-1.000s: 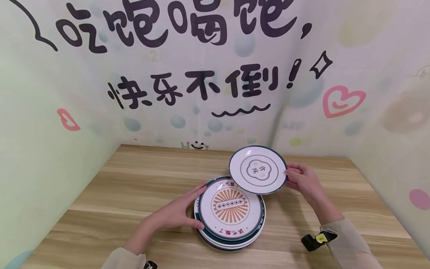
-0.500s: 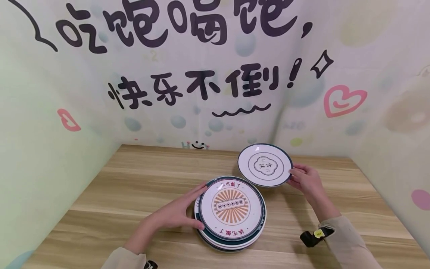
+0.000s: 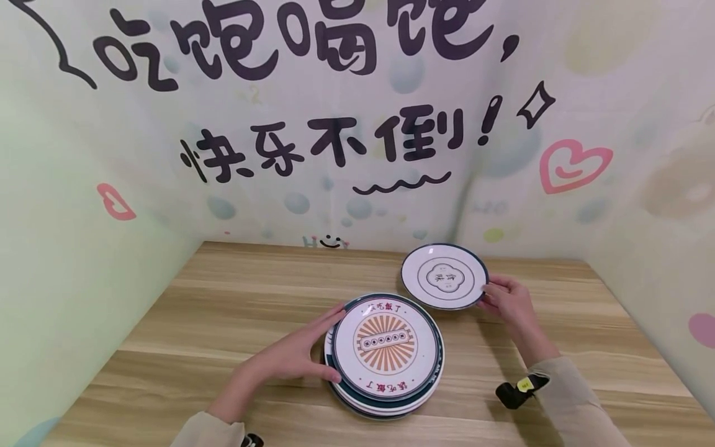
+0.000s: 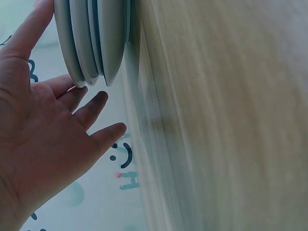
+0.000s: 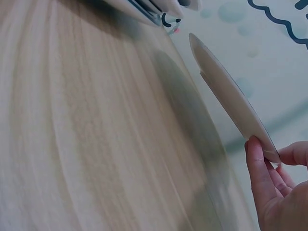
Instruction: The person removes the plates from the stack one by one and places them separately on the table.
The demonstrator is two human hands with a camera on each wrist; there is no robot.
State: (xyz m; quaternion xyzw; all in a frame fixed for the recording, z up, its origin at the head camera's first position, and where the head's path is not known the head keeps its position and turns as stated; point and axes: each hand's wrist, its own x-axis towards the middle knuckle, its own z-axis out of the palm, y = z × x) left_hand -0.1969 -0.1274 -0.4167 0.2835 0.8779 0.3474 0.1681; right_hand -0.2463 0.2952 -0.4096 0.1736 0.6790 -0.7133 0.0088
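Observation:
A small white plate point(image 3: 445, 277) with a dark blue rim and a printed emblem is pinched at its right edge by my right hand point(image 3: 511, 304). In the right wrist view the plate point(image 5: 231, 94) is edge-on, lifted off the table, thumb above and fingers beneath. A stack of larger plates point(image 3: 386, 347) stands at the front middle, its top one bearing an orange sunburst and red characters. My left hand point(image 3: 287, 355) rests spread against the stack's left side, thumb and index fingertip at the rim. The left wrist view shows its fingers point(image 4: 91, 113) extended by the plates' edges.
The wood-grain table point(image 3: 223, 310) carries the stack and meets a printed wall point(image 3: 329, 205) at the back. Side walls rise at left and right. A black strap with a yellow tag point(image 3: 525, 388) sits on the right wrist.
The small plate has moved right and away from above the stack with my right hand, lowering slightly at the end. The left hand and stack have stayed in place.

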